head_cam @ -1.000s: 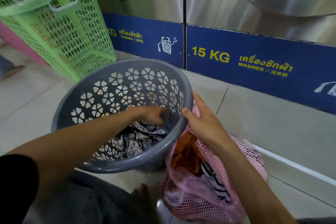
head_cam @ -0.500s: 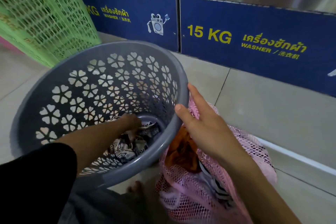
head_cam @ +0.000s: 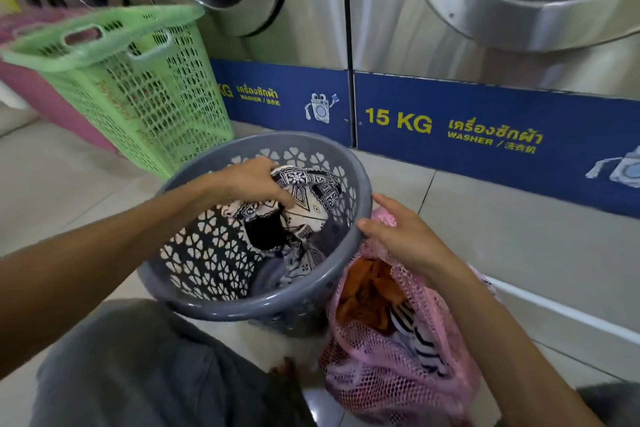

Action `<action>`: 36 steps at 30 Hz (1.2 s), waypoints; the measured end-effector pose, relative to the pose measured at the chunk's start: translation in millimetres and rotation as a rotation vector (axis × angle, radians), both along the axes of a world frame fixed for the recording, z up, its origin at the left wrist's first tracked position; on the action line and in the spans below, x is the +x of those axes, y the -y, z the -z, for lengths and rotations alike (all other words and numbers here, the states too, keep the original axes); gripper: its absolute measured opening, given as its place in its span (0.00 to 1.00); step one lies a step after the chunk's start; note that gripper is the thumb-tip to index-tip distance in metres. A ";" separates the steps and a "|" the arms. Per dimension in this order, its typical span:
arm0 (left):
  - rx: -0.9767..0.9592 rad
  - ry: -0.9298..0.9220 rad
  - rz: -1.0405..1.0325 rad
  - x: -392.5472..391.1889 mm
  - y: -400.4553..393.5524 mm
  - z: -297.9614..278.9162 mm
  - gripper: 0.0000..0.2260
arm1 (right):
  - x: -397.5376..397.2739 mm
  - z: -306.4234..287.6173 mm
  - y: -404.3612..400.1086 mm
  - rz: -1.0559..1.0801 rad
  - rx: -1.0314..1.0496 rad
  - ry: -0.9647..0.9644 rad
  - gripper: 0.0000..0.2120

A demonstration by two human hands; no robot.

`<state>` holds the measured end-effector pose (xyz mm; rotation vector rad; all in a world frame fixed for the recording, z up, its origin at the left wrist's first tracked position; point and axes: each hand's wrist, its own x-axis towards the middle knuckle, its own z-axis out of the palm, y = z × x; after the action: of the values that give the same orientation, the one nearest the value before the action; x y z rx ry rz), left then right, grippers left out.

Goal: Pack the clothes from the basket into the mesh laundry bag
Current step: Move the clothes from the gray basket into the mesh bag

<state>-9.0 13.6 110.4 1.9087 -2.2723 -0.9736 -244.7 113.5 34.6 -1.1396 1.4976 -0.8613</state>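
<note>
A round grey basket (head_cam: pixel 214 302) with flower-shaped holes stands on the floor in front of me. My left hand (head_cam: pixel 247 180) is inside it near the rim, shut on a black-and-white patterned garment (head_cam: pixel 304 198) that hangs up out of the basket's bottom. More dark cloth lies below it. Right of the basket slumps the pink mesh laundry bag (head_cam: pixel 381 378), holding an orange garment (head_cam: pixel 367 291) and a striped one (head_cam: pixel 419 340). My right hand (head_cam: pixel 405 236) rests on the bag's upper edge against the basket's rim, holding the mesh.
A green lattice basket (head_cam: pixel 138 87) leans at the left with a pink one (head_cam: pixel 45 97) behind it. Steel washers (head_cam: pixel 433 21) with blue base panels line the back. Tiled floor stretches to the right. My knee in grey cloth (head_cam: pixel 145 371) is at the bottom.
My left hand has closed on the patterned garment and lifted it from the basket's bottom up toward the rim. My right hand has stayed on the bag's edge. The view has tilted upward.
</note>
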 end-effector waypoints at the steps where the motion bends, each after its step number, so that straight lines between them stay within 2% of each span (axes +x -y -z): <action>1: -0.039 -0.065 -0.052 -4.7 -10.8 -10.2 0.13 | -2.9 -2.1 -2.5 0.000 0.005 -0.011 0.32; 3: -0.077 -0.264 -0.169 -13.0 -28.9 -26.8 0.09 | -10.5 -6.6 -7.3 0.009 0.012 -0.030 0.30; 7: 0.025 -0.800 -0.335 -26.1 -51.2 -53.3 0.14 | -31.2 -18.4 -16.3 0.085 0.008 0.014 0.26; 9: 0.080 -0.936 -0.384 -33.0 -61.6 -61.7 0.18 | -41.4 -26.0 -20.6 0.130 -0.001 0.037 0.24; 10: 0.098 -0.952 -0.381 -38.3 -68.3 -64.5 0.13 | -46.1 -30.3 -22.8 0.151 -0.009 0.045 0.23; 13: 0.192 -0.912 -0.369 -55.2 -87.5 -58.1 0.04 | -59.3 -36.9 -25.7 0.204 -0.032 0.076 0.21; 16: 0.258 -0.644 -0.274 -60.9 -89.9 -25.8 0.28 | -67.9 -40.1 -26.9 0.237 -0.051 0.092 0.20; 20: 0.036 0.008 0.114 -56.3 -84.2 20.3 0.42 | -70.8 -42.3 -25.1 0.258 -0.063 0.101 0.19; 22: 0.055 0.210 0.191 -52.2 -81.1 26.7 0.48 | -69.6 -42.4 -23.6 0.262 -0.070 0.108 0.19; 24: 0.228 0.202 0.196 -48.3 -78.1 23.2 0.51 | -68.0 -43.2 -22.9 0.259 -0.074 0.111 0.19; 25: 0.282 0.189 0.211 -47.2 -78.8 20.2 0.49 | -67.4 -44.2 -22.9 0.256 -0.073 0.108 0.19; 27: 0.295 0.199 0.253 -42.1 -78.2 12.0 0.39 | -67.4 -46.6 -23.6 0.255 -0.074 0.106 0.19; 29: 0.218 0.149 0.250 -36.4 -74.9 -0.6 0.28 | -69.0 -47.9 -23.9 0.255 -0.074 0.109 0.19; 32: 0.040 -0.091 0.080 -32.7 -76.8 -28.3 0.20 | -71.5 -47.9 -24.7 0.249 -0.062 0.107 0.19; 34: -0.015 -0.353 -0.120 -30.6 -78.6 -50.7 0.17 | -73.8 -46.7 -24.1 0.252 -0.059 0.112 0.18; 35: 0.000 -0.501 -0.187 -28.4 -80.0 -61.9 0.17 | -75.2 -46.0 -23.2 0.258 -0.056 0.118 0.18; 36: 0.030 -0.617 -0.201 -26.8 -85.0 -75.0 0.22 | -76.2 -45.4 -22.6 0.264 -0.052 0.125 0.18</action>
<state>-35.8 98.6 185.4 1.5143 -1.6918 -1.3353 -321.0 136.1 80.0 -0.9185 1.5501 -1.1364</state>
